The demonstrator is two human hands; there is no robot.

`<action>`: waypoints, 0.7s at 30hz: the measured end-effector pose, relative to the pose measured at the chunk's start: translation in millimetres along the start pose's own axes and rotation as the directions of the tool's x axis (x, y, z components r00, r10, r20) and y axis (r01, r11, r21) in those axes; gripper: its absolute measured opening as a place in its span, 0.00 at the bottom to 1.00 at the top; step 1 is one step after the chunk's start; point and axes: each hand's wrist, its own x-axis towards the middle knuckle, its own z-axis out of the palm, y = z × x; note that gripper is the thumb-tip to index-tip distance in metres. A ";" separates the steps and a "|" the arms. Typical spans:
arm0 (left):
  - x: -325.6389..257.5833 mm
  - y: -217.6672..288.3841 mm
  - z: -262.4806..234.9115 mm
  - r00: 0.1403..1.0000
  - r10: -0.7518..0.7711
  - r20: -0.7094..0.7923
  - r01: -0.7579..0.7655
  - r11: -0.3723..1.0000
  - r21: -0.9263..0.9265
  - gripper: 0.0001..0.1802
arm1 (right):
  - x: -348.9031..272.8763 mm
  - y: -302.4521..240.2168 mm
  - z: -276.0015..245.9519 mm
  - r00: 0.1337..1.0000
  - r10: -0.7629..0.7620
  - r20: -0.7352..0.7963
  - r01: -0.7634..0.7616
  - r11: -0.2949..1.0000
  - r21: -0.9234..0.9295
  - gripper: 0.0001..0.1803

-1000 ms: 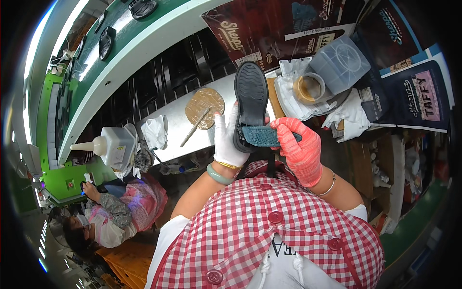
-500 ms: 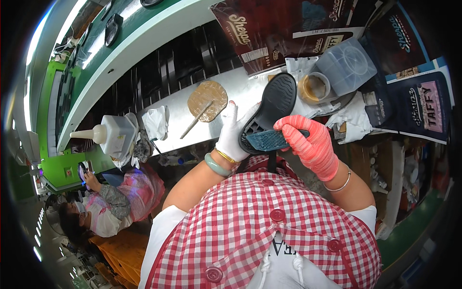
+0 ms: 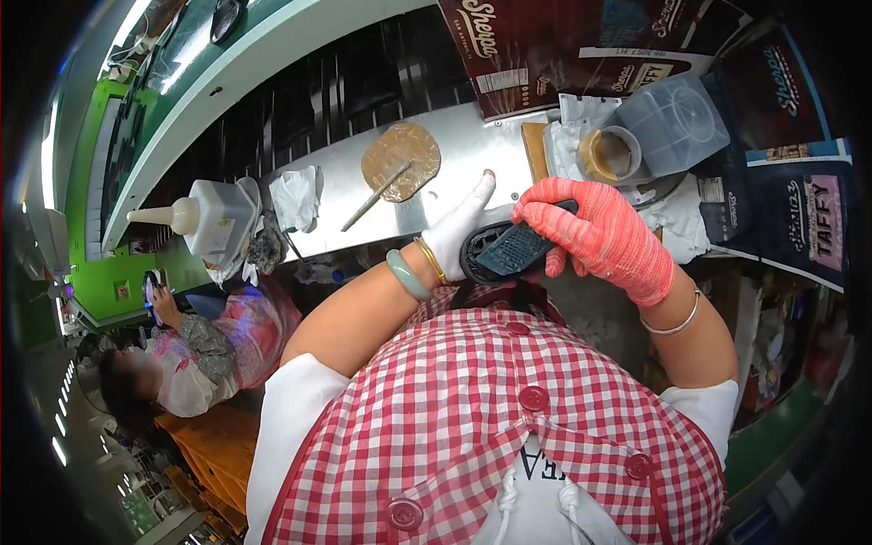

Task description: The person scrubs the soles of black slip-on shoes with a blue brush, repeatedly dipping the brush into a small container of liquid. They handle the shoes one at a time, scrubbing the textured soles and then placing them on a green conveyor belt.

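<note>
My left hand [image 3: 459, 232], in a white glove, holds a black shoe sole [image 3: 472, 259] close to my apron. Its thumb points up and away, while its fingers are hidden behind the sole. In my right hand [image 3: 604, 232], in a pink knitted glove, a dark blue textured pad [image 3: 513, 247] is pinched between thumb and fingers. The pad lies at a slant over the sole's open, ribbed end; whether it touches is hard to tell. Beyond my left hand lies a tan wrapped disc [image 3: 420, 150] with a thin stick [image 3: 374, 198] across it.
A tan-rimmed cup [image 3: 607, 156] and a clear plastic tub [image 3: 672, 118] stand right, beside printed cartons [image 3: 790, 200]. Left are a white squeeze bottle [image 3: 216, 220] and crumpled white cloth [image 3: 295, 198]. Behind the metal bench [image 3: 350, 173] run black rollers. A co-worker [image 3: 213, 350] sits left.
The sole has tipped and come down nearer my apron, its long smooth face now mostly out of sight. My right hand has shifted slightly right and up, still holding the blue pad.
</note>
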 end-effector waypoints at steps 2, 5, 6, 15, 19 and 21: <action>1.7 1.1 -1.2 0.999 -0.018 -0.039 0.018 1.000 0.000 0.47 | 3.0 0.2 1.5 0.999 -0.037 0.035 0.037 0.999 -0.015 0.14; 8.5 1.8 -15.1 0.993 -0.112 0.036 0.110 0.993 0.052 0.51 | 6.1 1.3 6.7 0.994 -0.088 0.064 0.089 0.996 -0.012 0.13; 9.2 1.3 -18.0 0.994 -0.100 0.037 0.098 0.993 0.069 0.52 | 6.2 -3.1 9.5 0.996 -0.070 0.059 0.071 0.997 -0.016 0.13; -4.5 15.2 -23.5 0.981 -0.163 0.105 0.153 0.984 0.096 0.53 | 7.1 2.8 -1.6 0.994 -0.066 0.092 0.067 0.998 -0.016 0.11; 1.1 12.5 -40.2 0.977 -0.207 0.045 0.202 0.974 0.101 0.58 | 1.4 17.9 -13.3 0.996 -0.055 0.065 0.056 0.998 -0.017 0.11; -2.4 15.4 -42.8 0.973 -0.218 0.075 0.207 0.970 0.126 0.57 | -3.7 29.5 -18.4 0.997 -0.065 0.047 0.066 0.998 -0.018 0.11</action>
